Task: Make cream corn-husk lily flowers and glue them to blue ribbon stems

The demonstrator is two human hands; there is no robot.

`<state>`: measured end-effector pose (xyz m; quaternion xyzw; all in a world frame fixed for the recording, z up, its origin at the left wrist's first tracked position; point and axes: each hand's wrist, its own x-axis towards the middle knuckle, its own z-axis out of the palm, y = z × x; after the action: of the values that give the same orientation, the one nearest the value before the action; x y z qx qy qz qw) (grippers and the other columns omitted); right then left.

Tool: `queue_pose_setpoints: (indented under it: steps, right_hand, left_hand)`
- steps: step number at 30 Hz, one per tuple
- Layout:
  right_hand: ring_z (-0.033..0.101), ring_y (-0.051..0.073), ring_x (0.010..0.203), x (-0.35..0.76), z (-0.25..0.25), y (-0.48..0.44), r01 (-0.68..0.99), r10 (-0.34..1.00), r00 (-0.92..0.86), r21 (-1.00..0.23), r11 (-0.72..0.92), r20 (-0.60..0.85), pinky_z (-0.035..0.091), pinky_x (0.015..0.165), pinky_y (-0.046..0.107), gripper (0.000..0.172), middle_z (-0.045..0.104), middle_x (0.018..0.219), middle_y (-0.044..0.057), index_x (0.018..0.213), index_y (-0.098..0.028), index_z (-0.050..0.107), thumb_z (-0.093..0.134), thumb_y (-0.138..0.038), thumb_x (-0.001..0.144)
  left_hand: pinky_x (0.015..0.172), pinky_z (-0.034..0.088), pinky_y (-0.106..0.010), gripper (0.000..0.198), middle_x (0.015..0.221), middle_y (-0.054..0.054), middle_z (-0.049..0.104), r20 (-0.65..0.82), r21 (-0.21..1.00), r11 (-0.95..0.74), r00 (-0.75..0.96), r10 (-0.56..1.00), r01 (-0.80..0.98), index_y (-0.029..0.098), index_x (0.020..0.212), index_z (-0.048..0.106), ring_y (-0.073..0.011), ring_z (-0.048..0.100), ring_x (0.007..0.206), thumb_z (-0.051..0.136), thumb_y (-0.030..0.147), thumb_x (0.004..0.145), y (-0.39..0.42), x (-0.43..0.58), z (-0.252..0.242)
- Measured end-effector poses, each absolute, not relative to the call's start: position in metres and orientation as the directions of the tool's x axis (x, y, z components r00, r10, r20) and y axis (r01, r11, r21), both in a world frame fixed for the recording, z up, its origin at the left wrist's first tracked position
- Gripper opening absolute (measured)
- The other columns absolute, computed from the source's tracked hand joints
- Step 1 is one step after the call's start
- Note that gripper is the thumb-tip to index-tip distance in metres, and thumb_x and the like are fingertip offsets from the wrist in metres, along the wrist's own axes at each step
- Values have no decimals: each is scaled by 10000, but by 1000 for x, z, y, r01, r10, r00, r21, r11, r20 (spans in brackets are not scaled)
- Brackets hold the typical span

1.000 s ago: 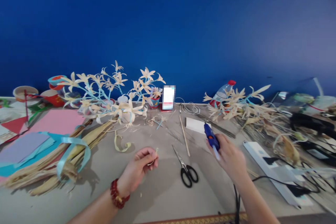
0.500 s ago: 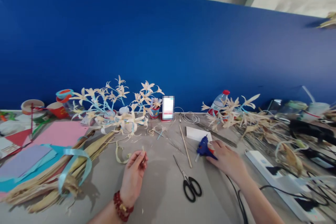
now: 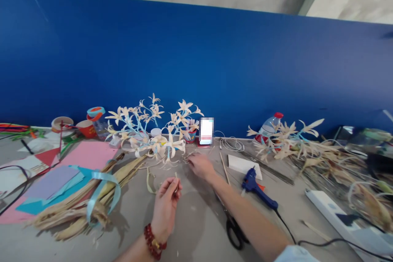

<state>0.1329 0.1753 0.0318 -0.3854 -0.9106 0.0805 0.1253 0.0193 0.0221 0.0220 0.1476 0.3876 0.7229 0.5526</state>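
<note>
My left hand point(image 3: 167, 196), a red bead bracelet at its wrist, is closed in a pinch. A small pale sliver point(image 3: 176, 175), perhaps corn husk, sticks up from its fingertips. A curled pale strip point(image 3: 150, 182) lies just left of it. My right hand point(image 3: 200, 166) reaches down to the table in front of the pale husk flowers point(image 3: 175, 143), fingers bent together among small scraps; what they grip is hidden. The blue glue gun point(image 3: 256, 188) lies on its side, let go. Under my right forearm the black-handled scissors point(image 3: 235, 235) are partly covered.
Dried husks tied with light blue ribbon point(image 3: 106, 176) and coloured paper point(image 3: 95, 153) lie left. A white box point(image 3: 242, 164), a power strip point(image 3: 325, 208) with cords and more husk flowers point(image 3: 276, 133) are right. A lit phone point(image 3: 206, 132) stands at the back.
My right hand has left the glue gun and moved left to the scraps before the flowers. The left hand keeps its pinch. The view has turned slightly left.
</note>
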Motion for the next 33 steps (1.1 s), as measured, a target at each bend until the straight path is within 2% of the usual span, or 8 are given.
queue_pose_setpoints:
  steps: [10,12,14,16,18,22,26,33]
  right_hand:
    - [655,188,800,166,39,140,618,702,-664,-339,709,258,482,734,273,168,728,874,54,954,-204,687,549,-158,868]
    - [665,172,770,178,43,121,567,713,-628,-444,694,312,504,721,271,185,732,897,48,968,-211,680,516,-174,892]
    - [673,168,751,187,45,103,413,746,-555,-655,632,369,533,690,273,200,732,913,49,988,-214,679,496,-212,908]
    - [678,171,732,191,47,86,232,807,-467,-831,506,361,553,619,262,200,728,911,58,992,-207,685,515,-269,908]
    - [669,162,665,192,49,74,122,868,-385,-914,386,315,549,544,245,176,725,867,64,934,-192,694,579,-312,877]
    - [663,163,678,188,56,63,-5,918,-277,-956,295,284,552,600,258,133,711,799,61,847,-182,649,691,-296,793]
    - [660,155,754,186,55,62,-135,924,-284,-965,225,255,542,698,266,303,694,818,29,1046,-216,577,718,-249,780]
    - [640,146,796,186,41,56,-89,904,-292,-950,298,311,525,755,275,276,671,862,20,1075,-251,609,682,-168,822]
  left_hand:
    - [550,385,-181,194,661,24,615,-246,666,38,-171,954,-745,157,703,625,-62,488,556,792,254,689,16,27,24]
    - [555,379,-185,170,659,18,613,-233,661,75,-110,966,-747,154,716,628,-65,483,555,768,249,721,14,29,24]
    - [558,374,-190,142,656,13,610,-219,665,108,-54,974,-739,153,730,629,-69,476,554,737,241,758,11,31,25]
    - [556,366,-193,130,648,9,605,-208,673,136,-9,978,-727,152,733,625,-72,467,551,709,236,787,9,32,25]
    - [554,359,-194,128,646,5,603,-205,675,162,27,978,-720,152,735,621,-75,462,553,693,235,802,7,34,25]
    - [555,353,-196,137,635,0,602,-226,665,213,78,971,-716,149,734,617,-77,463,547,695,240,799,5,36,27]
    - [546,347,-196,150,611,0,600,-246,660,240,98,964,-712,150,715,613,-80,469,540,705,244,788,4,36,30]
    - [553,355,-203,126,602,-1,606,-312,636,314,137,940,-705,149,721,623,-82,480,547,704,224,783,2,37,32]
